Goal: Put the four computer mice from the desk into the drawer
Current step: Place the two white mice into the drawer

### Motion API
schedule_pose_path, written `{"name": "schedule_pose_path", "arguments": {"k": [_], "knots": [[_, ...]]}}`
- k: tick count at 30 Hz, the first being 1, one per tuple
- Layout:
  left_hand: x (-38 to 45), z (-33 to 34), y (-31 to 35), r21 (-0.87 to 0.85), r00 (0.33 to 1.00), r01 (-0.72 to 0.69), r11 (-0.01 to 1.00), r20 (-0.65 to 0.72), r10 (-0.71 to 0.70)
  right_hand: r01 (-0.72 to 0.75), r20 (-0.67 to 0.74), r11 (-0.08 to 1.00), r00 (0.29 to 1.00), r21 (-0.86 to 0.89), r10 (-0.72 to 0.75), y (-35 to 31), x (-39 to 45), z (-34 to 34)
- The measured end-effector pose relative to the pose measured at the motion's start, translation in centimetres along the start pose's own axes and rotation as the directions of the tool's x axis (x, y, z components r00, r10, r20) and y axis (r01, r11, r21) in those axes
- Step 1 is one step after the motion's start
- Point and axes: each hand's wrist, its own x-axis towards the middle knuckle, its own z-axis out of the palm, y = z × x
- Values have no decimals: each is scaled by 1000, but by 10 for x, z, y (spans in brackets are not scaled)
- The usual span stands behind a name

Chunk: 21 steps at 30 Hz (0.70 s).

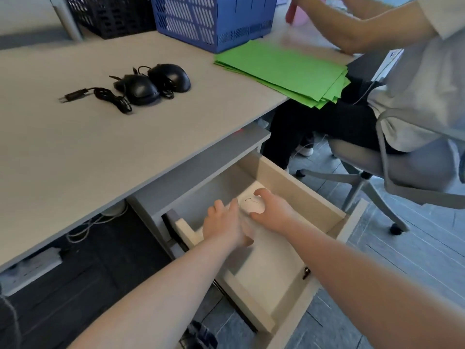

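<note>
Two black wired mice lie side by side on the grey desk, one on the left and one on the right, their cables bunched beside them. Below the desk edge, the drawer is pulled out and both my hands are inside it. My right hand grips a white mouse low over the drawer bottom. My left hand is curled over a pale, blurred second white mouse right beside it.
A blue crate and a black crate stand at the back of the desk. Green paper sheets overhang its right edge. Another person sits on a grey swivel chair close to the drawer's right side.
</note>
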Motion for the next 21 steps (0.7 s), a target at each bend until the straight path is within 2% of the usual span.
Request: {"name": "schedule_pose_path", "arguments": {"k": [5,11,18,21], "knots": [[9,11,-4,15,999,5,1000,-37,-5,-9,42,1000,999,3,9,-1,8,18],[13,14,-2,37,999,7,999,40,-9,-5,46,999,999,41,4,1,9,20],[6,7,0,128,997,-43,991,-64,51,32,19,999,999,-30,-31,0,0,-2],[-2,-11,2,107,989,-76,991,-116,88,44,1,999,999,-18,-44,-9,-5,-20]]}}
